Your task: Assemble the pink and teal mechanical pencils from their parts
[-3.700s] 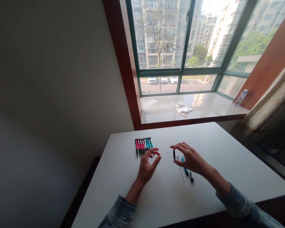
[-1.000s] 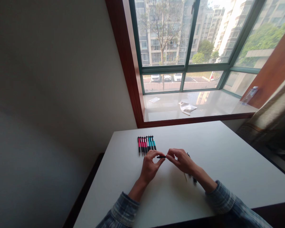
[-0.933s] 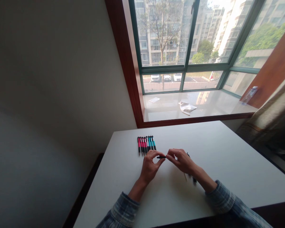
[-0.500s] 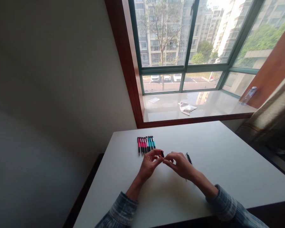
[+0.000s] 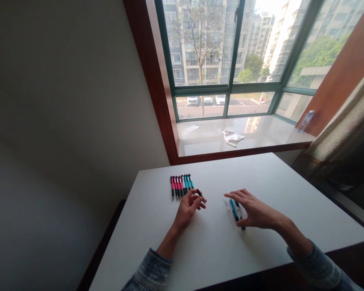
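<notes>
Left grip (image 5: 188, 209) narrow, thumb and forefinger pinching a short black pen part (image 5: 200, 195), the part angled up and away from the palm. Fingertips rather than a full-hand hold, probably because so short and slim a piece offers little else to grasp. Just ahead and to the left of that grip, a tight row of pink-and-black and teal-and-black retractable pens (image 5: 181, 186), all lying side by side and the same way, the neat order probably keeping whole pens apart from loose parts.

Right grip (image 5: 255, 212) wide, fingers spread and arched, with nothing visibly held. Directly beneath and just ahead of that grip, a teal pen barrel (image 5: 234, 210), a thin clear strip (image 5: 229, 214) and a dark pen piece (image 5: 242, 227), lying close together. Any contact between fingertips and these parts impossible to tell from this angle. The arch perhaps keeps the palm off the small loose pieces.

Under both grips, a white counter (image 5: 212, 258), with a plaid sleeve (image 5: 153, 270) at the near edge on the left. Well beyond the grips, on a window sill (image 5: 261, 137), a crumpled white cloth (image 5: 233, 138), a slip of paper (image 5: 191, 128) and a plastic bottle (image 5: 305, 121), all likely just set aside, far out of reach of either grip.
</notes>
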Motion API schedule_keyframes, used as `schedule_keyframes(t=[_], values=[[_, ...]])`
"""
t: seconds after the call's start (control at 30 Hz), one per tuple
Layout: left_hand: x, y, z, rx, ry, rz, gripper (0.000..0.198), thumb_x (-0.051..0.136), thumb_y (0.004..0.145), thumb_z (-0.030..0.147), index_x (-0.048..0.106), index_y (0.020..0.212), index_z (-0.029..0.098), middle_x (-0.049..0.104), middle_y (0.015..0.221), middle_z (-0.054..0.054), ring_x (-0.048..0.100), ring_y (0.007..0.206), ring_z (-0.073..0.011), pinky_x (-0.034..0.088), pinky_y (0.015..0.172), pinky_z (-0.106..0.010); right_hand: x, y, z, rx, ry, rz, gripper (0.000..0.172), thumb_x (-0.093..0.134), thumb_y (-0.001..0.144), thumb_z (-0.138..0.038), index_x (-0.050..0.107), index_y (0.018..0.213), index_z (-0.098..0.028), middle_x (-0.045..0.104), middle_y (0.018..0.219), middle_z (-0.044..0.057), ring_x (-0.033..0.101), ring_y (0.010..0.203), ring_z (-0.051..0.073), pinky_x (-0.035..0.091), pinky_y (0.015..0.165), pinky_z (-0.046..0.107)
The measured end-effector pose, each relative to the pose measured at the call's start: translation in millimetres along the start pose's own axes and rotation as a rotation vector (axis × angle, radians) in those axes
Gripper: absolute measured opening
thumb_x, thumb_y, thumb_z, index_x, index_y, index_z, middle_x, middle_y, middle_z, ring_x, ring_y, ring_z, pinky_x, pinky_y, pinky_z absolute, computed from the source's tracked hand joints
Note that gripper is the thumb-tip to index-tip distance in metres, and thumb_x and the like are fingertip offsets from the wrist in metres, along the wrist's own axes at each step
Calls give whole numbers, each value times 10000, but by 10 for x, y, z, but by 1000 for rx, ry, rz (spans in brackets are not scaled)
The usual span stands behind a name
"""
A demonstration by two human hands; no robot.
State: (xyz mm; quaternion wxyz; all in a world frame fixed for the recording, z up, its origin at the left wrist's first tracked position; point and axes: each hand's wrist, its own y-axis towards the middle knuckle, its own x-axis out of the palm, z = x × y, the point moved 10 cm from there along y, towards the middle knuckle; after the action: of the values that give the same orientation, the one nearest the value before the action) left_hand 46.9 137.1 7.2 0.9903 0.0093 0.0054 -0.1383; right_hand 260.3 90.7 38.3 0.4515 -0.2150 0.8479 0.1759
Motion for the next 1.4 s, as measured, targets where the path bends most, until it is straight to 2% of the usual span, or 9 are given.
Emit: schedule_keyframes(t=[0.27, 0.4, 0.5, 0.6, 0.87, 1.1, 1.2, 1.3, 1.4], values=[[-24, -17, -16, -7, 7, 24, 375, 770, 811, 463, 687, 1018, 162, 761, 844, -73, 698, 763, -200, 542, 758, -341, -27, 31, -14, 45, -60, 70, 878, 858, 713, -223, 480, 1491, -366, 655, 1308, 69, 570, 1197, 338, 549, 955, 489], [-11, -41, 23, -22, 12, 14, 383, 792, 798, 452, 726, 1037, 161, 767, 907, -86, 710, 829, -215, 567, 821, -373, -130, 139, -424, -37, -39, 201, 1065, 872, 716, -200, 285, 1587, -373, 595, 1411, 75, 554, 1247, 341, 554, 991, 520], [12, -61, 74, -19, 12, -14, 387, 785, 807, 464, 741, 1046, 163, 771, 964, -98, 718, 882, -230, 578, 858, -399, -8, 242, -769, -128, -10, 233, 1158, 885, 707, -182, 189, 1614, -368, 586, 1426, 83, 551, 1260, 340, 552, 1017, 525], [29, -73, 113, -8, -13, -37, 382, 781, 814, 466, 753, 1052, 169, 778, 1030, -108, 725, 941, -248, 575, 907, -429, 151, 317, -920, -153, -21, 250, 1187, 890, 703, -179, 159, 1617, -376, 573, 1449, 83, 550, 1264, 358, 544, 1022, 567], [87, -92, 114, -36, -87, -92, 338, 773, 845, 421, 759, 1081, 179, 771, 1123, -110, 718, 1068, -271, 546, 996, -446, 254, 363, -936, -151, -51, 276, 1187, 889, 700, -160, 166, 1619, -364, 548, 1463, 97, 532, 1262, 374, 530, 1020, 576], [149, -104, 153, -15, -101, -146, 299, 799, 821, 398, 760, 1014, 173, 772, 1054, -102, 722, 990, -255, 547, 966, -445, 209, 304, -860, -157, -12, 272, 1163, 906, 707, -214, 190, 1612, -361, 524, 1488, 95, 513, 1300, 363, 519, 1044, 564], [105, -102, 101, -32, -76, -112, 319, 814, 803, 394, 754, 1020, 168, 768, 1020, -101, 716, 967, -253, 554, 929, -425, 45, 192, -594, -91, -9, 346, 981, 869, 772, -264, 311, 1577, -301, 548, 1467, 102, 490, 1326, 340, 494, 1083, 544], [32, -88, 53, -31, -59, -48, 317, 826, 787, 400, 750, 988, 166, 762, 975, -86, 709, 921, -238, 551, 900, -397, -64, 79, -299, -6, -67, 371, 466, 774, 865, -229, 628, 1306, -275, 647, 1328, 84, 524, 1272, 327, 516, 1035, 527], [5, -73, 17, -36, -78, -17, 331, 847, 757, 404, 740, 961, 166, 757, 949, -74, 700, 912, -231, 537, 904, -378, -53, 12, -115, 57, -114, 320, 189, 758, 879, -231, 731, 1064, -256, 703, 1188, 72, 572, 1174, 316, 532, 976, 505]])
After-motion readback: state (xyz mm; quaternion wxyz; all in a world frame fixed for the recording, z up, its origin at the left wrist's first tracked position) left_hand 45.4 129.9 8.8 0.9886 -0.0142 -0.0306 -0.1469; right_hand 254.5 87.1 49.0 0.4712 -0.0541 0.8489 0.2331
